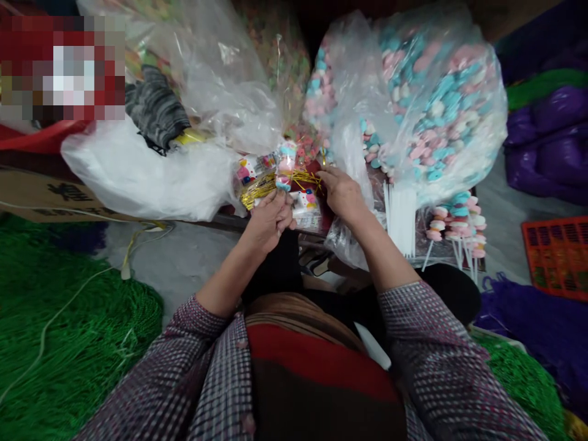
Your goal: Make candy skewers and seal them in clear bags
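Note:
My left hand is closed around the lower end of a wrapped candy skewer, whose pink, white and blue pieces stand up above the fingers in clear film. Behind it lies a bundle of gold twist ties on the dark red tabletop. My right hand reaches to the right end of these ties, thumb and forefinger pinched at their tips. Printed clear wrappers with colourful pictures lie beside the ties, just past my left hand.
A large clear bag of pink, blue and white candies stands at the back right. White sticks and several candy skewers lie at the right edge. White plastic bags cover the left. Green strands pile up on the floor.

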`<control>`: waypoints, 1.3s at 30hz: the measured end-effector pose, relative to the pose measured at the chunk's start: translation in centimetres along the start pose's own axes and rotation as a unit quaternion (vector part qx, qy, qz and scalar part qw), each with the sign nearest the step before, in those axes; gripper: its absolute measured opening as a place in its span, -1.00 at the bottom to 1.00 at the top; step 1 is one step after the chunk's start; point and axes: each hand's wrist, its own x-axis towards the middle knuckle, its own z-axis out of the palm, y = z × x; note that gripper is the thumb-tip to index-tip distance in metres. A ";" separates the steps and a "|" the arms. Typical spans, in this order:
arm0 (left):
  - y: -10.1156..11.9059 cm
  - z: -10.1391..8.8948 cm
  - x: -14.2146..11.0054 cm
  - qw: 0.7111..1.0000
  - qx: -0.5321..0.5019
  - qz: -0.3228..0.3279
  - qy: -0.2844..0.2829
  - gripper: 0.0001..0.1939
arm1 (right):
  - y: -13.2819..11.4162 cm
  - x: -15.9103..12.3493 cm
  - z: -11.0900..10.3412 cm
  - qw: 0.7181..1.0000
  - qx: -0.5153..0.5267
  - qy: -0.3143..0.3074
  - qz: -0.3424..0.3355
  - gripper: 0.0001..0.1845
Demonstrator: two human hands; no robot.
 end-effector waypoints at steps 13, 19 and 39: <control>0.6 -0.4 -0.1 0.998 -0.045 -0.031 0.016 -0.63 | 3.4 1.5 1.2 0.988 -0.146 -0.042 -0.035 -0.70; 0.6 -0.3 -0.3 0.999 -0.038 -0.030 0.020 -0.64 | 2.9 0.9 0.5 0.997 -0.061 -0.033 -0.017 -0.69; 0.5 -0.6 -0.3 0.998 -0.042 -0.040 0.035 -0.63 | 0.7 2.6 2.0 1.000 -0.012 0.020 0.004 -0.72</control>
